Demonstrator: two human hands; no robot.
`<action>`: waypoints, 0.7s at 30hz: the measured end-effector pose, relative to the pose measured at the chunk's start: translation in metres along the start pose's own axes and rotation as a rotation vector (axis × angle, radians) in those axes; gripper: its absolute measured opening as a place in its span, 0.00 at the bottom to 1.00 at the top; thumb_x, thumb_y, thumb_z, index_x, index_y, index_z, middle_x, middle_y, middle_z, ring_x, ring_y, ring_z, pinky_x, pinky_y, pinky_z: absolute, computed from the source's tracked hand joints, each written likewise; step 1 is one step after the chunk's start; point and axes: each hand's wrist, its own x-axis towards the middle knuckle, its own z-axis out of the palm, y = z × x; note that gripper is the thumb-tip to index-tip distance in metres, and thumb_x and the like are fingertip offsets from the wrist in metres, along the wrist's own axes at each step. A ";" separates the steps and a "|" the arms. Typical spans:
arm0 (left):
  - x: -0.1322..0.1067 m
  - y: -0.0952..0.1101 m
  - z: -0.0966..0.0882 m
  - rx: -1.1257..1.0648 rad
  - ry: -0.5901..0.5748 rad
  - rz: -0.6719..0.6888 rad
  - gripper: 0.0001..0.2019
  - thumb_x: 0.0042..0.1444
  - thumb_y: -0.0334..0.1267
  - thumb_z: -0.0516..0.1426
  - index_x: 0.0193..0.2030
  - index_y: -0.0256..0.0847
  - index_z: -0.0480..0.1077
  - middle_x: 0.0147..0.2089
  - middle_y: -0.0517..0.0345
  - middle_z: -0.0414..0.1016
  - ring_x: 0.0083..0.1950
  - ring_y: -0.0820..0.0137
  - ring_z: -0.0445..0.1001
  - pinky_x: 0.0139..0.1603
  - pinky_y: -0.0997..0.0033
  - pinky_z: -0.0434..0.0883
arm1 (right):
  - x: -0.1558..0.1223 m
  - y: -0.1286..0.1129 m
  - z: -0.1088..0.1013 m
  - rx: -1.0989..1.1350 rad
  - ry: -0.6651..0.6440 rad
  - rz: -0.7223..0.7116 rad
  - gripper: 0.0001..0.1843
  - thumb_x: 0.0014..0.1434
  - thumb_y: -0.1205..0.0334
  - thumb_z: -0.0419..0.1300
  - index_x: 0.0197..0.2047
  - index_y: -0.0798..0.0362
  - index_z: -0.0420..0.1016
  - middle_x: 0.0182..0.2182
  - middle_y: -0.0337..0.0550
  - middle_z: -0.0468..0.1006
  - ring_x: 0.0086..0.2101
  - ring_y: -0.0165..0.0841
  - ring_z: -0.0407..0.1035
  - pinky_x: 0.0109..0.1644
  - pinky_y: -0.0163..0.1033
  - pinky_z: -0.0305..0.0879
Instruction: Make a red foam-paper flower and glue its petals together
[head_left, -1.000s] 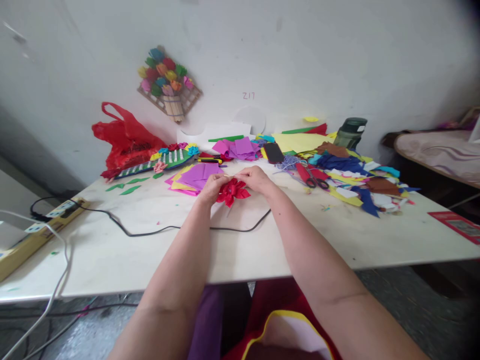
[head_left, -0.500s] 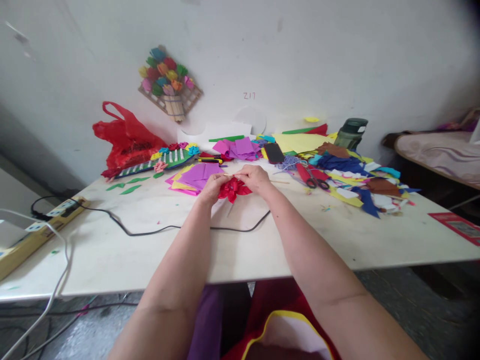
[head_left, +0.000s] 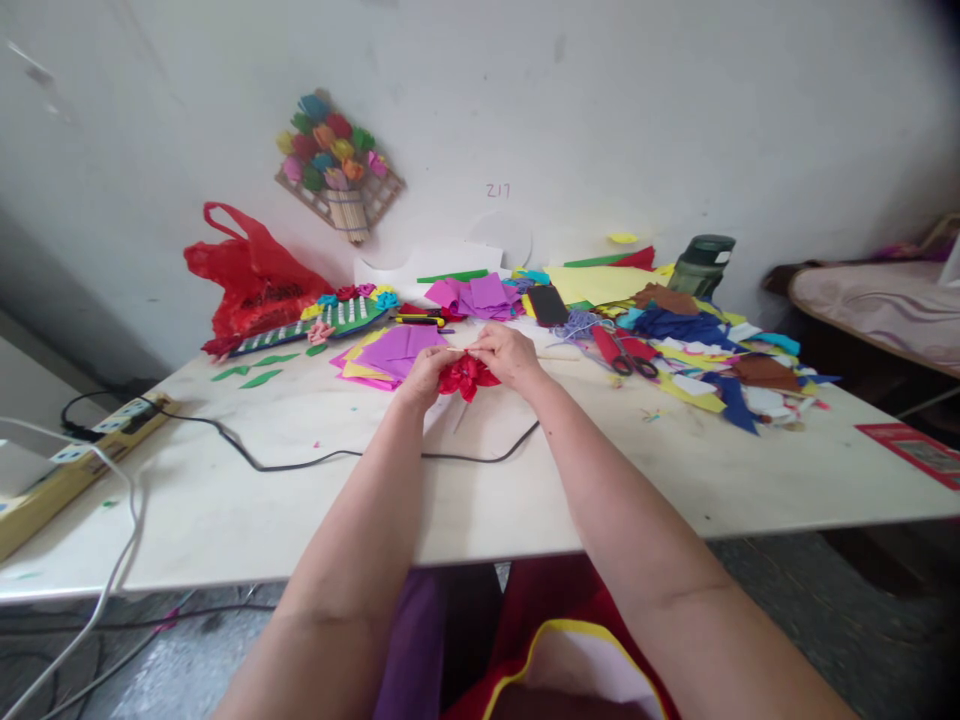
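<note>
In front of me, a crumpled red paper flower hangs between my two hands, just above the table. My left hand is closed at its left side, fingers pinched together. From the right, my right hand pinches the flower's upper edge with thumb and forefinger. A thin pale piece, perhaps a stick, shows between the fingertips; its full length is hidden. Below the flower lies a thin whitish strip. Folded purple paper is stacked on yellow and pink sheets beside my left hand.
Scissors, a phone and heaped paper scraps lie right. A red bag, green paper leaves and a power strip are left. A black cable crosses under my forearms. A green bottle stands at the back.
My right hand has shifted very slightly up and left, and the red flower has turned a little. Both hands keep their grip; the table things stay put.
</note>
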 end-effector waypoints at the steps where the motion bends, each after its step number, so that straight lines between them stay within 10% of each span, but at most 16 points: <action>1: 0.000 0.000 0.000 -0.002 -0.002 0.001 0.08 0.40 0.36 0.64 0.21 0.35 0.70 0.20 0.59 0.69 0.22 0.76 0.65 0.25 0.74 0.58 | 0.000 0.000 0.000 0.006 0.002 0.000 0.10 0.61 0.59 0.60 0.40 0.43 0.84 0.43 0.39 0.79 0.41 0.34 0.71 0.40 0.37 0.63; 21: 0.000 -0.003 -0.006 0.077 -0.074 0.020 0.17 0.41 0.46 0.69 0.26 0.34 0.73 0.21 0.58 0.71 0.20 0.78 0.65 0.22 0.76 0.57 | -0.002 0.000 0.000 0.103 0.004 -0.001 0.08 0.59 0.61 0.60 0.37 0.46 0.82 0.46 0.37 0.78 0.41 0.32 0.72 0.44 0.37 0.66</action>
